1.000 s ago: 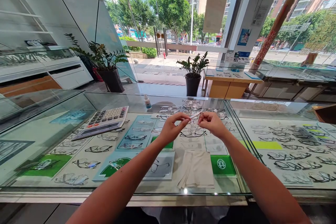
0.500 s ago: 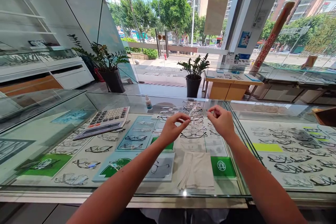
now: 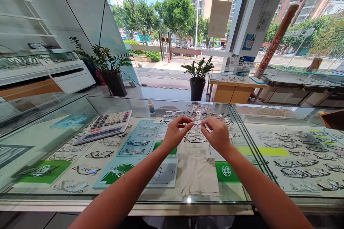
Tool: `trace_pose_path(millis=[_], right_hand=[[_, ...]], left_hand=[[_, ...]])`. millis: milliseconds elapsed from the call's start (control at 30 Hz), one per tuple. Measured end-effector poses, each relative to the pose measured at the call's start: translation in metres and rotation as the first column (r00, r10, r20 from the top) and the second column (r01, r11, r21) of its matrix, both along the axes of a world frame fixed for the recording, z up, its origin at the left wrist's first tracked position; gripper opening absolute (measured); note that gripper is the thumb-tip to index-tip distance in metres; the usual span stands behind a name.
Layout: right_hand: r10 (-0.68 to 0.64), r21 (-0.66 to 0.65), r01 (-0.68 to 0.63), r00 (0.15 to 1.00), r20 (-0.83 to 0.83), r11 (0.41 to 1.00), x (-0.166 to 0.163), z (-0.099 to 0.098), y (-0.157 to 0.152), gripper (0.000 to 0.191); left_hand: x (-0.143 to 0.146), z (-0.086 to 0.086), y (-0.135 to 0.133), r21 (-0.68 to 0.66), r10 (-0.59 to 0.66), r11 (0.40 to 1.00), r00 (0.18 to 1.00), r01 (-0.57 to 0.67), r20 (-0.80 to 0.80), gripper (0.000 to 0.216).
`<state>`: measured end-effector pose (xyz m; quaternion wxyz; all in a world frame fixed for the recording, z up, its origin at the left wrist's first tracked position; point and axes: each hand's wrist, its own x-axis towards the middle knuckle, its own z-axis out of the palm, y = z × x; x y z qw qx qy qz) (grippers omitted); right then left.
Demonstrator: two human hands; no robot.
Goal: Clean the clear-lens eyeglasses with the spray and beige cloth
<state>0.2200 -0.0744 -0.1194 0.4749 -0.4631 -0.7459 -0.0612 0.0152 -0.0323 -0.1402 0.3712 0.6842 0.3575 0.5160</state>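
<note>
My left hand (image 3: 177, 128) is closed in a pinch over the glass counter. A thin pair of glasses (image 3: 191, 113) seems to be in its fingertips, one slim arm pointing up; the rest blends with the frames below. Close by on the right, my right hand (image 3: 217, 132) is also pinched, a small gap from the left fingertips. What it holds is too small to make out. Under both hands, rows of eyeglasses (image 3: 195, 139) lie inside the display case. A folded beige cloth (image 3: 200, 177) lies nearer to me, beside a green card (image 3: 227, 171).
On the glass top (image 3: 134, 105) rest a large calculator (image 3: 107, 125) at the left and a small spray bottle (image 3: 151, 106) near the far edge. A second case of glasses (image 3: 301, 143) adjoins at the right. Potted plants (image 3: 197, 87) stand beyond the counter.
My right hand has moved left and slightly down, close to my left hand. The thing in my left fingers is now turned more upright. The view has shifted slightly.
</note>
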Motion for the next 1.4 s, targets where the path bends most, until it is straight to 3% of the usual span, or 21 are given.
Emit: trace_pose_path(millis=[233, 833, 1067, 1400], right_hand=[[0.073, 0.002, -0.073, 0.996, 0.044, 0.997, -0.0014, -0.0045, 0.0, 0.016], [0.082, 0.087, -0.085, 0.996, 0.042, 0.993, -0.0017, -0.0051, -0.0002, 0.02], [0.044, -0.011, -0.043, 0.99, 0.134, 0.999, -0.0017, -0.0049, 0.0007, 0.035], [-0.11, -0.13, 0.126, 0.986, 0.123, 0.983, 0.0002, -0.0075, 0.0062, 0.028]], left_hand=[[0.0021, 0.0021, -0.0013, 0.017, -0.003, 1.0, 1.0, 0.003, -0.002, 0.03], [0.0021, 0.0033, -0.0021, 0.039, -0.007, 0.999, 0.999, 0.008, -0.034, 0.029], [0.0033, 0.0042, -0.0037, 0.055, -0.038, 0.998, 0.998, 0.041, -0.047, 0.027], [-0.0004, 0.005, -0.0008, 0.01, 0.153, 0.988, 0.985, -0.155, 0.075, 0.034]])
